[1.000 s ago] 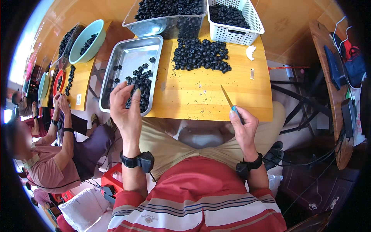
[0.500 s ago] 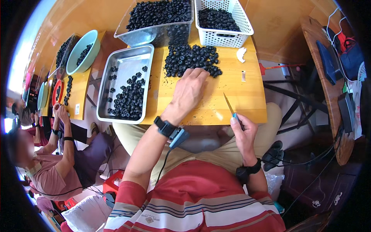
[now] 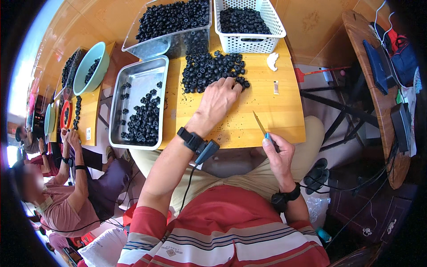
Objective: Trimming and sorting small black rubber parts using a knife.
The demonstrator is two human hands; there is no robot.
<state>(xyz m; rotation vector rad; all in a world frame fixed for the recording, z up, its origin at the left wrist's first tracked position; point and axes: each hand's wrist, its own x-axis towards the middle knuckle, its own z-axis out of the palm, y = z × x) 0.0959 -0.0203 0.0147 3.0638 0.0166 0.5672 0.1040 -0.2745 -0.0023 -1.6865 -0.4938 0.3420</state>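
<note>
A loose pile of small black ring-shaped parts (image 3: 207, 69) lies on the yellow wooden table (image 3: 262, 104). My left hand (image 3: 219, 99) rests at the near edge of this pile, its fingers bent down and close together. The fingertips are hidden, so whatever they pinch does not show. My right hand (image 3: 281, 153) is closed round the handle of a slim pointed knife (image 3: 259, 123), the blade aiming up and left over the table's front part. Left of the pile, a metal tray (image 3: 141, 79) holds more black parts (image 3: 144, 116).
Behind the pile stand a clear plastic bin (image 3: 177, 46) and a white perforated basket (image 3: 267, 43), both with black parts. A crumpled white scrap (image 3: 272, 61) and a small packet (image 3: 276, 87) lie at right. Another person (image 3: 66, 191) works at the left table with a green bowl (image 3: 103, 66).
The view has shifted slightly, so the table and containers sit a little further left. My left hand stays at the pile's near edge; the knife remains in my right hand.
</note>
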